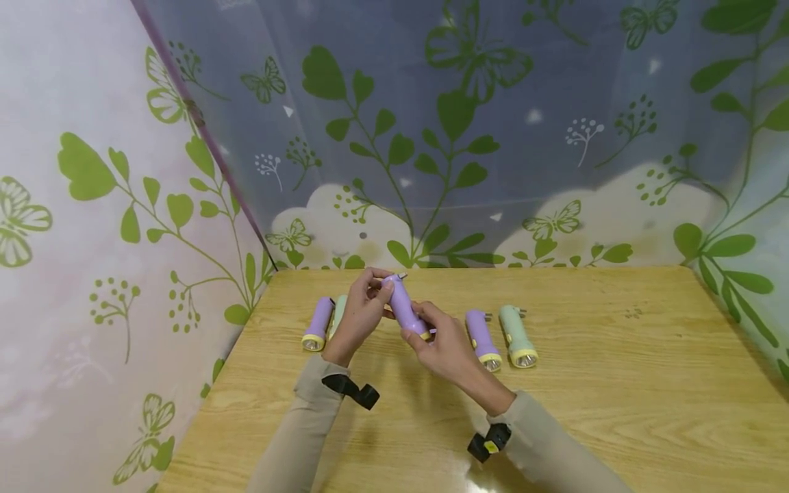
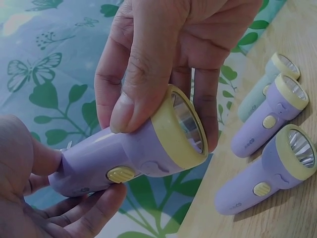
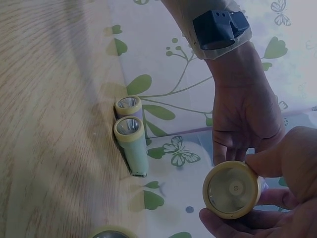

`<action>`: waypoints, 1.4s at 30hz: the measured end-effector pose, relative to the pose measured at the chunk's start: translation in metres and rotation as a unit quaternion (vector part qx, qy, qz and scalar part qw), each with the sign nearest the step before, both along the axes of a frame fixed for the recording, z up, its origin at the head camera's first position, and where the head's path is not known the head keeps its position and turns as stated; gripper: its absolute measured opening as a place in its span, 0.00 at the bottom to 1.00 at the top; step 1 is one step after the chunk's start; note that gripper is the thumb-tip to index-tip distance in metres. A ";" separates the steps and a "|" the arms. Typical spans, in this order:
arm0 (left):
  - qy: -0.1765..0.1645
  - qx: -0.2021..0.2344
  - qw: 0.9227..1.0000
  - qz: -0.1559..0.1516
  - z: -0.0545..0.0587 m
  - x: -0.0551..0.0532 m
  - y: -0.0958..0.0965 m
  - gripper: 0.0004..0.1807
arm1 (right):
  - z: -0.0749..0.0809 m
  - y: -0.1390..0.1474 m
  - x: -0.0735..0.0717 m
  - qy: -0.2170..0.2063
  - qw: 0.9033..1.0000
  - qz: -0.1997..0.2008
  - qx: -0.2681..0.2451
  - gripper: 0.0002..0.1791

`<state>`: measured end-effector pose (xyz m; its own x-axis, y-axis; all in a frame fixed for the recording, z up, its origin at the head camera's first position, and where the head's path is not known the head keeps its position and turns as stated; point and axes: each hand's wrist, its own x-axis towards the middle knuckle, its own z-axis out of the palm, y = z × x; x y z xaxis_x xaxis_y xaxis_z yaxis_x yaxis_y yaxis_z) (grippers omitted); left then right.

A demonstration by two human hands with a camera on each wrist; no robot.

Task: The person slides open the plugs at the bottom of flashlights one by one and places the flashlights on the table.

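Both hands hold a purple flashlight (image 1: 403, 307) above the table, tilted, with its yellow-rimmed head toward me. My left hand (image 1: 364, 311) grips the tail end, where small metal prongs (image 1: 403, 276) stick out. At the head end, the thumb and fingers of my right hand (image 1: 446, 346) hold the body and yellow rim. In the left wrist view, a ribbed yellow switch (image 2: 120, 174) shows on the side, close to the left fingertips. The right wrist view looks into the round lens (image 3: 232, 191), which appears unlit.
Left of the hands lie a purple flashlight (image 1: 318, 324) and a green flashlight (image 3: 132, 146), partly hidden in the head view. To the right are another purple flashlight (image 1: 482, 339) and a green one (image 1: 518, 335). A leaf-patterned cloth (image 1: 394, 137) hangs behind the wooden table (image 1: 616, 383).
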<state>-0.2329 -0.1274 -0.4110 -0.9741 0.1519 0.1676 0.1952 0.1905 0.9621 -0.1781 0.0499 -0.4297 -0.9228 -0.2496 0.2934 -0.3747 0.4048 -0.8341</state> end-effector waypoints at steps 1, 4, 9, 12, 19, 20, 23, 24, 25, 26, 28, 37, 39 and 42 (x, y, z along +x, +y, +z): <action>0.001 -0.001 1.000 0.000 0.000 0.000 0.000 0.14 | 0.000 0.000 0.000 0.000 1.000 0.000 -0.002 0.23; 0.001 -0.005 1.000 0.002 0.001 0.000 0.000 0.14 | 0.000 0.000 0.000 -0.003 1.000 0.001 -0.002 0.23; -0.002 -0.010 1.000 0.007 0.004 0.002 0.000 0.14 | 0.000 0.000 0.000 0.003 1.000 0.000 0.003 0.24; -0.001 -0.011 1.000 0.009 0.004 0.002 0.001 0.14 | 0.001 0.000 0.000 0.004 1.000 -0.003 0.004 0.24; -0.005 -0.010 1.000 0.014 0.003 0.002 0.002 0.14 | 0.001 0.000 0.001 -0.004 1.000 -0.003 0.005 0.24; -0.006 -0.011 1.000 0.014 0.003 0.002 0.002 0.14 | 0.001 0.000 0.000 -0.006 1.000 -0.004 0.006 0.24; -0.004 -0.015 1.000 0.014 0.003 0.001 0.002 0.14 | 0.001 -0.001 -0.001 -0.002 1.000 -0.007 0.006 0.24; -0.003 -0.015 1.000 0.014 0.003 0.000 0.002 0.14 | 0.001 -0.001 -0.001 0.000 1.000 -0.008 0.005 0.23; -0.002 -0.015 1.000 0.014 0.003 0.000 0.002 0.14 | 0.001 -0.001 -0.001 0.001 1.000 -0.008 0.004 0.23; -0.002 -0.015 1.000 0.013 0.003 0.000 0.002 0.14 | 0.001 -0.001 -0.002 0.001 1.000 -0.008 0.003 0.23; -0.002 -0.015 1.000 0.014 0.002 0.000 0.002 0.14 | 0.001 -0.001 -0.002 0.002 1.000 -0.006 0.004 0.23; -0.010 -0.013 1.000 0.011 0.003 0.000 0.002 0.14 | 0.000 -0.001 -0.003 -0.001 1.000 -0.003 0.007 0.24; -0.012 -0.014 1.000 0.011 0.002 0.000 0.002 0.14 | -0.001 -0.001 -0.003 0.001 1.000 -0.004 0.008 0.24; -0.014 -0.012 1.000 0.011 0.001 0.000 0.002 0.14 | -0.001 -0.002 -0.003 0.002 1.000 -0.005 0.010 0.24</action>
<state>-0.2326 -0.1252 -0.4097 -0.9814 0.1346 0.1370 0.1641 0.2173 0.9622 -0.1809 0.0484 -0.4309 -0.9239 -0.2458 0.2931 -0.3745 0.4247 -0.8242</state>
